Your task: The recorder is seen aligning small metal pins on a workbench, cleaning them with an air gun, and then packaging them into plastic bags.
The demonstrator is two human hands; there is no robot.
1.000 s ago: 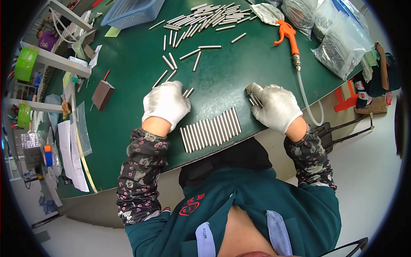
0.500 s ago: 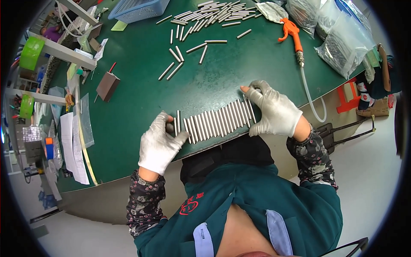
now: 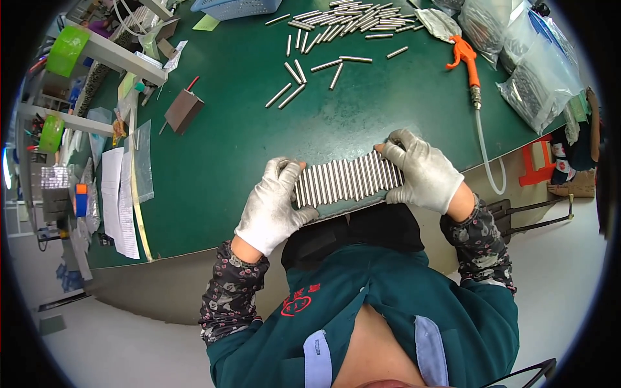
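Note:
A row of short, shiny metal pins (image 3: 344, 181) lies side by side at the near edge of the green table (image 3: 213, 187). My left hand (image 3: 270, 205), in a whitish glove with the thumb tip and forefinger tip bare, grips the row's left end. At the right end, my right hand (image 3: 424, 173) holds it in the same kind of glove, thumb at the near side and fingers at the far side. The pins stand close together between both hands. My palms hide the outermost ones in part.
Farther back lies a heap of loose pins (image 3: 352, 21), with several scattered nearer. An orange air gun (image 3: 464, 58) with a clear hose lies right, beside plastic bags (image 3: 540, 84). A blue basket (image 3: 238, 8) stands at the back; a brown block (image 3: 184, 111) and papers (image 3: 119, 200) are left.
My left hand has moved in to the right and pushed the stray left-end pins against the row. The row is now tighter. My right hand has closed in on its end.

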